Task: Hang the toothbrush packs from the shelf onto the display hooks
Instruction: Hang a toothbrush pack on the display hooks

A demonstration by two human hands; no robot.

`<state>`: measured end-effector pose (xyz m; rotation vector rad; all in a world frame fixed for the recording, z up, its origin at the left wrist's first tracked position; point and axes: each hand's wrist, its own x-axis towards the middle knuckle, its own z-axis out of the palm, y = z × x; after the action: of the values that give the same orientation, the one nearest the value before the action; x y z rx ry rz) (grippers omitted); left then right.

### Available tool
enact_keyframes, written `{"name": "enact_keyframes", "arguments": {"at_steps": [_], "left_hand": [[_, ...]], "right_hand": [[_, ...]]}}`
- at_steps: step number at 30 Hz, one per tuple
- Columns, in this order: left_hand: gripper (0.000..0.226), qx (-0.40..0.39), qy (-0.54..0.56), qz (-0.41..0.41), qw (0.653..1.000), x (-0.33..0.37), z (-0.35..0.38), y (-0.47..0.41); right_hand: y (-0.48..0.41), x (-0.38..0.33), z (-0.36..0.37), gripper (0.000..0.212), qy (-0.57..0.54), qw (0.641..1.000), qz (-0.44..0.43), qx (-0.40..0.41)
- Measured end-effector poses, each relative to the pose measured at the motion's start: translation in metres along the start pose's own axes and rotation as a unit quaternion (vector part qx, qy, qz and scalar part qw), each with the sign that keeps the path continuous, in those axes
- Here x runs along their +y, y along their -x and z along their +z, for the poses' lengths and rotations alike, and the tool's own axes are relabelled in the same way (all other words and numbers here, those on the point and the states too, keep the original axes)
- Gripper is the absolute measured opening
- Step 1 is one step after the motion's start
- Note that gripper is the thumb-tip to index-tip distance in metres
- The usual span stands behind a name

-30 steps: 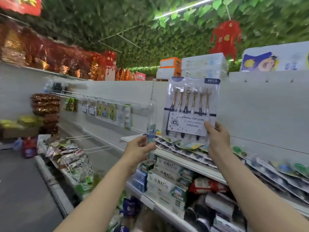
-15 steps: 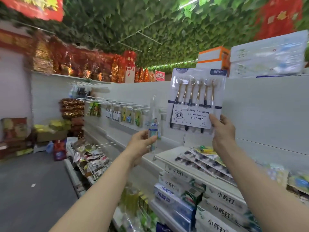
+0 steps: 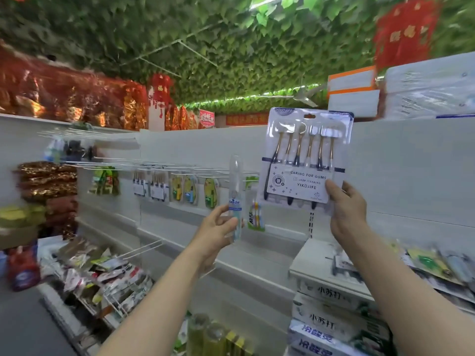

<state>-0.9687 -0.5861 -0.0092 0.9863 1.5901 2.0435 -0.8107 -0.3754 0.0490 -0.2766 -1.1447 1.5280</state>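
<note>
Right hand point(image 3: 347, 214): raised, thumb and fingers pinching lower right corner of six-brush pack point(image 3: 305, 160). Pack upright, in front of white back panel point(image 3: 411, 170), hang slot at top edge, above shelf level.

Left hand point(image 3: 217, 228): raised, fingers curled round lower part of slim clear toothbrush pack point(image 3: 235, 191), upright, edge-on.

Display hooks point(image 3: 195, 168): wire row on panel, behind slim pack, left of six-brush pack; several hanging packs point(image 3: 151, 187) on them.

Shelf point(image 3: 316, 255): below right hand, flat packs lying on it, blurred. Toothpaste boxes point(image 3: 331, 319) stacked beneath.
</note>
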Motion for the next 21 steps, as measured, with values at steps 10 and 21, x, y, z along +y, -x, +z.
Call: {"name": "enact_keyframes", "arguments": {"at_steps": [10,21], "left_hand": [[0.042,-0.053,0.025,-0.026,0.998,-0.013,-0.105,-0.083],[0.032,-0.104,0.025,-0.037,0.994,-0.036,-0.150,-0.136]], "right_hand": [[0.018,0.043,0.103,0.052,0.004,0.999,-0.036,0.036],[-0.023,0.062,0.148,0.028,-0.007,0.995,-0.076,0.065]]}}
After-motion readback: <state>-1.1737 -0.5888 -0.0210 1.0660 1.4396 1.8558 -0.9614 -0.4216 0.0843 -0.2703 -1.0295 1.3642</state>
